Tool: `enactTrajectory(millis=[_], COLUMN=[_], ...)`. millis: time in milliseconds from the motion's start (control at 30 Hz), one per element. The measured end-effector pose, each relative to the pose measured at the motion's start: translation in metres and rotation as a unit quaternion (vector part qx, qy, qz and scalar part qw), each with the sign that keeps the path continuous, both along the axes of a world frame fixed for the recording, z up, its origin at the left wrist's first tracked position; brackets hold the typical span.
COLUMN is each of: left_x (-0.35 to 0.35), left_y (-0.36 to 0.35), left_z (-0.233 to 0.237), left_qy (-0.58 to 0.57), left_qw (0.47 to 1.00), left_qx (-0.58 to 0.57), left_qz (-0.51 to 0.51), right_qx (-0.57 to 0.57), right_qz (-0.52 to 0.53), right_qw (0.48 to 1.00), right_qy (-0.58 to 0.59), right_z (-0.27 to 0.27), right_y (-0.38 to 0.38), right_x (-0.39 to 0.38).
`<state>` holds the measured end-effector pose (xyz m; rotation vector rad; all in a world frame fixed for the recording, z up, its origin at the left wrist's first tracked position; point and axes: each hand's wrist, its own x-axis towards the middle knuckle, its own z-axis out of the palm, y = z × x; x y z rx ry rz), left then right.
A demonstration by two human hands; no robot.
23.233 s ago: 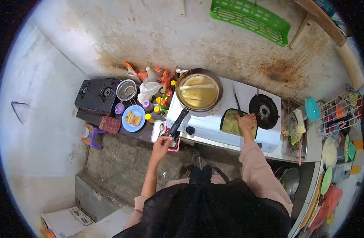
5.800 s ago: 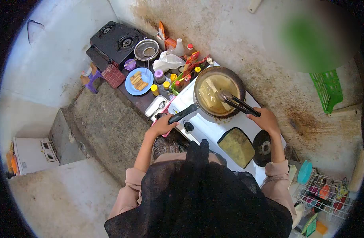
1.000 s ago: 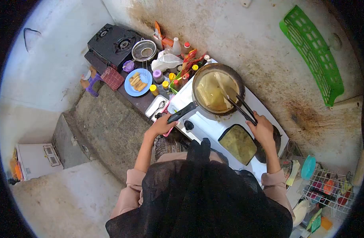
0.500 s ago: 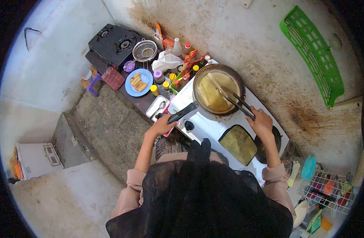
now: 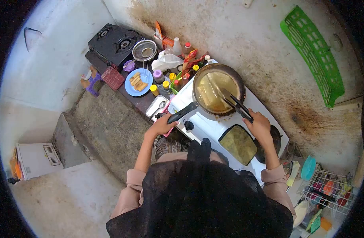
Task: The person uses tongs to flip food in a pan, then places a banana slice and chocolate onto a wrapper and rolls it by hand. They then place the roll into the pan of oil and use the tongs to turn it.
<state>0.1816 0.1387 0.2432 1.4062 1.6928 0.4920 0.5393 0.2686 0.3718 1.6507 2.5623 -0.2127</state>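
A frying pan (image 5: 219, 70) with oil and several pale rolls (image 5: 209, 92) in it sits on the white stove (image 5: 198, 123). My left hand (image 5: 163, 125) is closed around the pan's black handle (image 5: 182, 112). Black tongs (image 5: 241, 108) are gripped in my right hand (image 5: 258, 126), their tips reaching over the pan's right side near the rolls. Whether the tips pinch a roll is not clear. Browned rolls (image 5: 139, 82) lie on a blue plate (image 5: 132, 92) to the upper left.
A dark square flat pad (image 5: 238, 144) lies on the stove near my right hand. Spice bottles (image 5: 154, 90), a strainer (image 5: 144, 50) and a black gas stove (image 5: 115, 45) line the counter to the upper left. A wire rack (image 5: 326, 188) stands lower right.
My right hand and the tongs have shifted slightly left and down. The pale roll that lay slanted by the tong tips now rests lower beside the others. My left hand stays on the handle.
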Motion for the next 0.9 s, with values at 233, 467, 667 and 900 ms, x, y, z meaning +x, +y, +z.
enactTrajectory(millis=[233, 467, 667, 900], left_x=[0.000, 0.002, 0.003, 0.004], left_y=[0.000, -0.001, 0.000, -0.001], left_z=[0.000, 0.007, 0.015, 0.014], left_qy=[-0.044, -0.046, -0.049, -0.046], left_qw=[0.999, 0.998, 0.997, 0.998], left_qx=[-0.024, -0.027, -0.045, -0.031], left_qz=[0.018, 0.029, 0.038, 0.041], right_qx=[0.004, 0.006, 0.006, 0.013], right_qz=[-0.005, -0.009, -0.015, -0.041], right_qw=[1.000, 1.000, 1.000, 0.999], right_qy=[0.001, 0.014, 0.025, 0.034], right_z=[-0.003, -0.005, -0.004, 0.004], right_y=[-0.003, -0.002, -0.004, -0.014], right_x=[-0.001, -0.001, 0.001, 0.006])
